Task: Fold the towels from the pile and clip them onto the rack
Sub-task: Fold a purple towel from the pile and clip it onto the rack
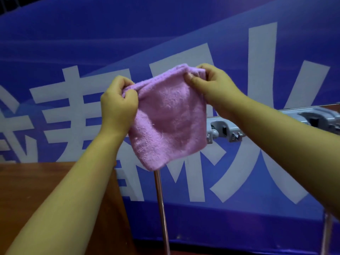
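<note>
Head view looks at a blue banner (55, 43) with large white characters filling the background. Below it at the left lies a brown wooden bench (46, 190). A grey rack (312, 116) with clips runs along the right on thin metal legs (161, 208). In front of the rack's left end hangs a folded pink towel (169, 122), held up in the air. The left hand (119, 102) pinches its upper left corner with clenched fingers, and the right hand (215, 87) pinches the upper right corner likewise.
</note>
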Available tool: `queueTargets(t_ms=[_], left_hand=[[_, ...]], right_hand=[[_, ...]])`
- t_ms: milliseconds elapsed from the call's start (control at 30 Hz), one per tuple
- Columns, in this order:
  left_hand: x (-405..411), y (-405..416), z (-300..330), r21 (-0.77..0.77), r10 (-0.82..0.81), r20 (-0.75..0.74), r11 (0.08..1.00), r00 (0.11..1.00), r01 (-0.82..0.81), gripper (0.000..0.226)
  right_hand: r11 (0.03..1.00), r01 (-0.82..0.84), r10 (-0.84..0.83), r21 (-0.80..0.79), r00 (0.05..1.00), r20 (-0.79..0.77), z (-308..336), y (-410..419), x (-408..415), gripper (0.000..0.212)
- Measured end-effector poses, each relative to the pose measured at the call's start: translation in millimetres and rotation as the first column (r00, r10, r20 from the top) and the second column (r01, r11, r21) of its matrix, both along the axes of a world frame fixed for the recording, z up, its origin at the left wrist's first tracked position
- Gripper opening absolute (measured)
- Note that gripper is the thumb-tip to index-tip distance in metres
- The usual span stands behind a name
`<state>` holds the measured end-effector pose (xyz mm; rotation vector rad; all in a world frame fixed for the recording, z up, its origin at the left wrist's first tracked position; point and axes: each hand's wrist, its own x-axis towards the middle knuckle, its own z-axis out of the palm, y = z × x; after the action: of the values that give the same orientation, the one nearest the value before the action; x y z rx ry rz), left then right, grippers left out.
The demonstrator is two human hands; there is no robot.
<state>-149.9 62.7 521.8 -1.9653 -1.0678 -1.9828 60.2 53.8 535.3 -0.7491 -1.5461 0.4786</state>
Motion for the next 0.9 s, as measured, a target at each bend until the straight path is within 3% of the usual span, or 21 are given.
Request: queueTargets(t_ms=[100, 167, 233, 300, 333, 400, 433, 533, 633, 733, 900], left_hand=[[-2, 0, 6, -0.082, 0.044, -0.006, 0.996, 0.999, -0.044, 0.008], [1, 0, -2, -0.145, 0.239, -0.141, 0.955, 0.961, -0.258, 0.007], [11, -8, -18, -0.040, 0.407, -0.286, 0.900, 0.868, -0.435, 0.014], [25, -20, -33, -0.051, 0.268, -0.260, 0.956, 0.928, -0.290, 0.020], [34, -27, -36, -0.196, 0.082, -0.185, 0.973, 0.979, -0.118, 0.030], [47, -38, -34, -0.519, -0.274, 0.048, 0.815, 0.961, 0.258, 0.057], [51, -40, -31, -0.590, -0.378, 0.124, 0.715, 0.917, 0.375, 0.060], [50, -45, -29, -0.540, -0.560, 0.221, 0.612, 0.799, 0.578, 0.039], [34, -42, -30, -0.481, -0.580, 0.369, 0.549, 0.726, 0.683, 0.029], [0, -30, -34, -0.492, -0.508, 0.368, 0.605, 0.779, 0.627, 0.014], [-49, -19, -46, -0.409, -0.361, 0.414, 0.746, 0.836, 0.525, 0.020]], right_hand=[[0.993, -0.110, 0.105, -0.045, 0.989, -0.100, 2, -7, -5, 0.011], [0.993, -0.096, 0.087, -0.070, 0.988, -0.130, -2, -10, -7, 0.012], [0.991, -0.032, 0.013, -0.130, 0.989, -0.147, -12, -13, -9, 0.021], [0.983, 0.002, -0.025, -0.185, 0.992, -0.124, -24, -17, -14, 0.026], [0.980, -0.007, -0.016, -0.200, 0.994, -0.111, -29, -20, -18, 0.027], [0.980, -0.027, 0.010, -0.199, 0.996, -0.086, -33, -29, -28, 0.028], [0.982, -0.034, 0.021, -0.188, 0.997, -0.069, -33, -32, -31, 0.028], [0.970, -0.109, 0.118, -0.215, 0.992, 0.032, -28, -43, -36, 0.018], [0.932, -0.210, 0.224, -0.296, 0.974, 0.013, -21, -47, -24, 0.010], [0.947, -0.131, 0.146, -0.293, 0.989, 0.028, -14, -50, 4, 0.014], [0.932, 0.123, 0.013, -0.342, 0.929, 0.370, -15, -58, 77, 0.006]])
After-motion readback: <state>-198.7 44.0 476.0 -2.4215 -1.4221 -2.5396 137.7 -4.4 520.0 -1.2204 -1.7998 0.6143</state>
